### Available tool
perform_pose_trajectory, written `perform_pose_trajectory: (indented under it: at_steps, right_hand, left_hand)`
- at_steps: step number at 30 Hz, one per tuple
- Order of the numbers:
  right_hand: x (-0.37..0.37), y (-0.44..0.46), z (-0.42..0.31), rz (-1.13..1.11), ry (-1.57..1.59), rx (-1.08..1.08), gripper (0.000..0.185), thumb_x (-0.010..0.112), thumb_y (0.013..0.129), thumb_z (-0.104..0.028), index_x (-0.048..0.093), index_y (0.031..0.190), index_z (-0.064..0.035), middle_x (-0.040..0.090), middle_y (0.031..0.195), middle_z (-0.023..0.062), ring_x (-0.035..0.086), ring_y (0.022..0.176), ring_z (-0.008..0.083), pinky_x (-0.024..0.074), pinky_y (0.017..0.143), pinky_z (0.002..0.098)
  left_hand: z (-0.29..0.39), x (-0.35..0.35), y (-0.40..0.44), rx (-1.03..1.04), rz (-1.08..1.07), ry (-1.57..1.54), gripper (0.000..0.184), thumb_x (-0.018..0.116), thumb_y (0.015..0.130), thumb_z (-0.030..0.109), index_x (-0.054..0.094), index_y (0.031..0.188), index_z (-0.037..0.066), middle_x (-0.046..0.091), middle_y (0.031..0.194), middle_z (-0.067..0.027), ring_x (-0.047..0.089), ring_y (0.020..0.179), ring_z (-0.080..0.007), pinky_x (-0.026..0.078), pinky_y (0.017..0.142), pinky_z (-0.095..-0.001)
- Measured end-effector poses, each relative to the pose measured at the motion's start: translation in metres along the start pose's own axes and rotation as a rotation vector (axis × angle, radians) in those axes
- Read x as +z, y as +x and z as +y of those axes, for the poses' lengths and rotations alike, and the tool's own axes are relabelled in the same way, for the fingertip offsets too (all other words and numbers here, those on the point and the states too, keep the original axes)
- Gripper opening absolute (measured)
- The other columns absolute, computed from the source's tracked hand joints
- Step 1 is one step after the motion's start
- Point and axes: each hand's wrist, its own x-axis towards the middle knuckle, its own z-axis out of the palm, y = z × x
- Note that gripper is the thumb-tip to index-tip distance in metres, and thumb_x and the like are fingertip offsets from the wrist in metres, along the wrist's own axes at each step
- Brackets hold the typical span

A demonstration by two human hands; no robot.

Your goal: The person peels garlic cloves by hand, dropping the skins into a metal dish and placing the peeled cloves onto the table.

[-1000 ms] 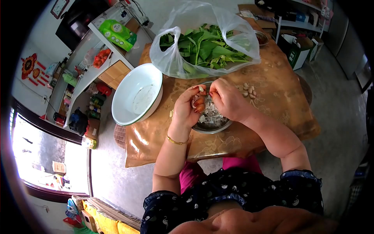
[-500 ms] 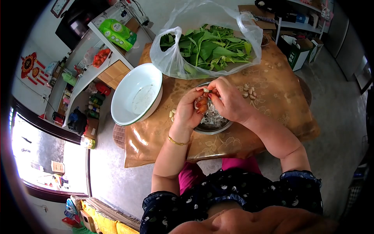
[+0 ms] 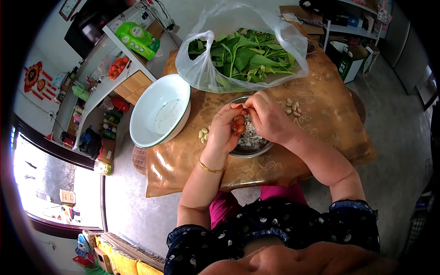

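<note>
In the head view, the desk (image 3: 334, 137) shows its front edge close before the person, with a strip of brown cloth between that edge and the metal bowl (image 3: 252, 154). To the right, cloth stretches from the bowl to the far-right corner, broken by a small pile of garlic (image 3: 295, 109) just beside the right hand (image 3: 268, 119). On the left, the white basin (image 3: 153, 107) reaches past the desk's edge; behind the bowl, the plastic bag (image 3: 201, 78) of greens (image 3: 247, 55) fills the back.

Both forearms come in from the front and slant inward. The left hand (image 3: 223, 129) is raised at the bowl's left rim, its lower fingers curled, near some pale cloves (image 3: 203, 134). Above the bowl, both hands' fingertips meet, pinching what looks like a small garlic clove, though they mostly hide it. Pale skins (image 3: 251, 137) lie in the bowl.
</note>
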Motion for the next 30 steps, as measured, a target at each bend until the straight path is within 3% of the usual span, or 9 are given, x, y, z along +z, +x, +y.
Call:
perform_pose_trajectory:
  at_steps: [7,10,13,16,19,25,30]
  right_hand:
    - [-0.003,0.0,0.0,-0.066,-0.154,-0.016,0.01,0.051,0.075,0.005,0.045,0.082,0.0006,0.048,0.077,0.0159,0.052,0.069,0.033,0.0455,0.061,0.0381]
    - [-0.002,-0.001,0.001,-0.064,-0.182,-0.056,0.016,0.054,0.073,0.009,0.047,0.084,0.0008,0.049,0.078,0.0161,0.052,0.067,0.0344,0.043,0.058,0.0391]
    - [-0.007,0.001,0.0,-0.132,-0.266,-0.105,0.009,0.05,0.074,0.001,0.042,0.079,-0.0006,0.047,0.076,0.0158,0.051,0.069,0.0314,0.046,0.062,0.0375]
    - [-0.005,0.0,0.004,-0.095,-0.203,-0.113,0.016,0.053,0.073,0.008,0.045,0.084,-0.0002,0.047,0.078,0.0161,0.051,0.067,0.0348,0.0426,0.058,0.04]
    - [-0.007,0.001,0.002,-0.122,-0.175,-0.071,0.009,0.051,0.076,0.002,0.044,0.082,0.001,0.047,0.078,0.0165,0.051,0.069,0.0336,0.045,0.061,0.0392]
    - [-0.006,0.001,0.002,-0.051,0.008,0.049,0.01,0.053,0.079,0.003,0.047,0.086,0.0018,0.051,0.081,0.0171,0.053,0.071,0.0338,0.0445,0.06,0.038]
    - [-0.003,0.001,-0.001,-0.071,0.371,0.387,0.01,0.056,0.082,-0.003,0.051,0.089,0.0026,0.055,0.075,0.0107,0.054,0.065,0.0199,0.044,0.06,0.0315]
  left_hand:
    - [-0.003,0.004,-0.002,0.063,0.057,0.097,0.003,0.052,0.088,0.005,0.054,0.087,0.004,0.055,0.074,-0.0019,0.038,0.05,-0.0048,0.03,0.042,-0.0185]
    - [-0.003,0.004,-0.003,0.057,0.053,0.114,0.003,0.052,0.087,0.006,0.054,0.086,0.003,0.054,0.073,-0.0019,0.038,0.05,-0.0049,0.03,0.042,-0.0188]
    - [-0.002,0.002,-0.002,0.019,0.05,0.089,0.005,0.051,0.087,0.007,0.053,0.086,0.003,0.053,0.073,-0.0023,0.038,0.051,-0.0054,0.029,0.042,-0.0191]
    - [-0.001,0.0,0.001,-0.032,0.041,0.012,0.006,0.049,0.088,0.007,0.053,0.087,0.002,0.054,0.075,-0.0029,0.038,0.052,-0.0058,0.029,0.042,-0.0191]
    - [0.001,-0.005,0.003,-0.076,0.01,-0.086,0.009,0.047,0.088,0.007,0.054,0.091,0.001,0.055,0.077,-0.0033,0.039,0.053,-0.0057,0.029,0.043,-0.0187]
    - [0.006,-0.006,0.004,-0.071,-0.043,-0.143,0.015,0.046,0.089,0.006,0.055,0.1,0.001,0.056,0.08,-0.0032,0.039,0.054,-0.0051,0.029,0.043,-0.0175]
    - [0.007,-0.004,0.003,-0.028,-0.064,-0.104,0.016,0.047,0.09,0.006,0.056,0.102,0.001,0.056,0.081,-0.0019,0.039,0.055,-0.0043,0.029,0.043,-0.0168]
